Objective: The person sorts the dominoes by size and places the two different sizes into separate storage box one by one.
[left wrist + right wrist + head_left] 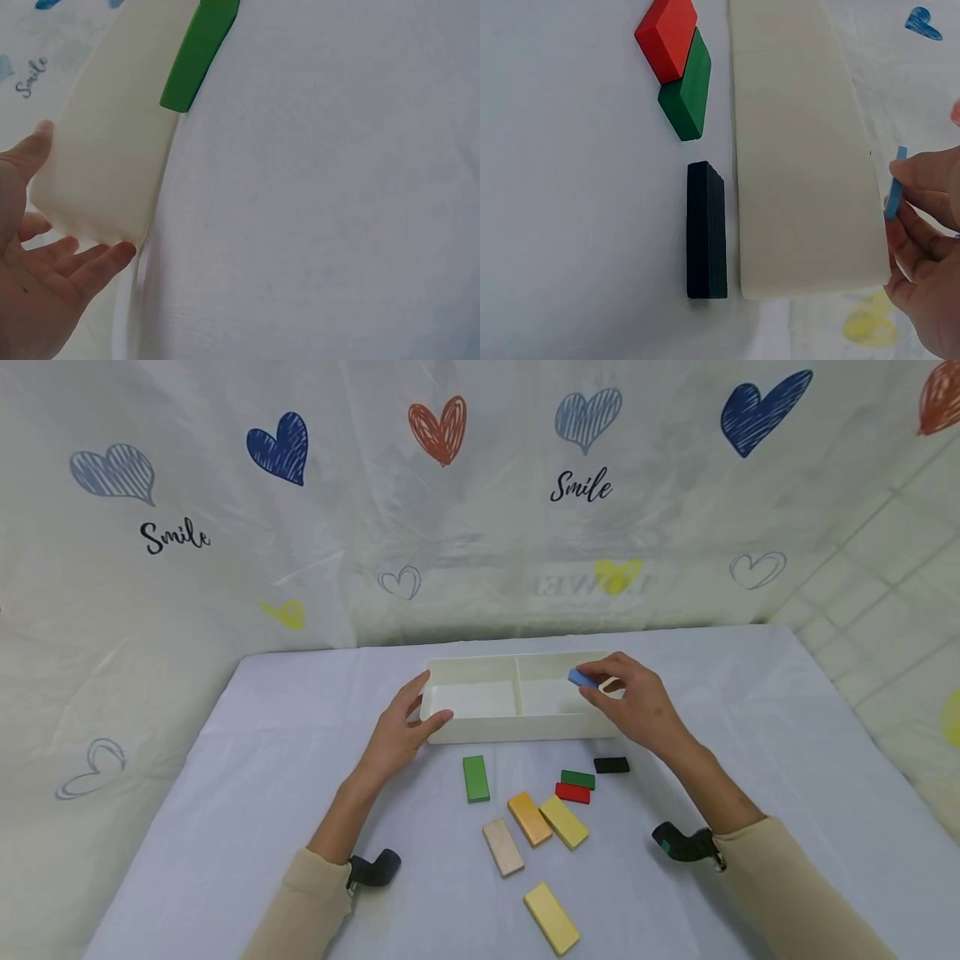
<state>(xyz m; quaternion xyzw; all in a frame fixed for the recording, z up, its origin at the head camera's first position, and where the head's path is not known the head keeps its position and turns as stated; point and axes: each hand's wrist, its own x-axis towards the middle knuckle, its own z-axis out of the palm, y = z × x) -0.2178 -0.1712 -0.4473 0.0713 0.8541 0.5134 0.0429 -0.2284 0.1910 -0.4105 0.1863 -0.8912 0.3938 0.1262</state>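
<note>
Place: a screened-off tabletop station; whether home, office or lab cannot be told.
Backdrop: a pale hanging sheet [487, 518], printed with hearts [283, 447] and the word "Smile" [581, 487], spans the view behind.
Work surface [247, 793]: draped in plain white cloth.
Wrist gear [378, 868]: small black devices, one per arm.

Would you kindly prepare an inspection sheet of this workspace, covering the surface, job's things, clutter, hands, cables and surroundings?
Surface: white tablecloth.
Job's things: white two-compartment tray; blue block, held; in front of the tray, light-green block, dark-green block, red block, black block, orange block, beige block, two yellow blocks.
Clutter: nothing seen.
Hands: left hand grips the tray's left end; right hand pinches the blue block near the tray's right end.
Cables: nothing seen.
Surroundings: white backdrop printed with hearts.
</note>
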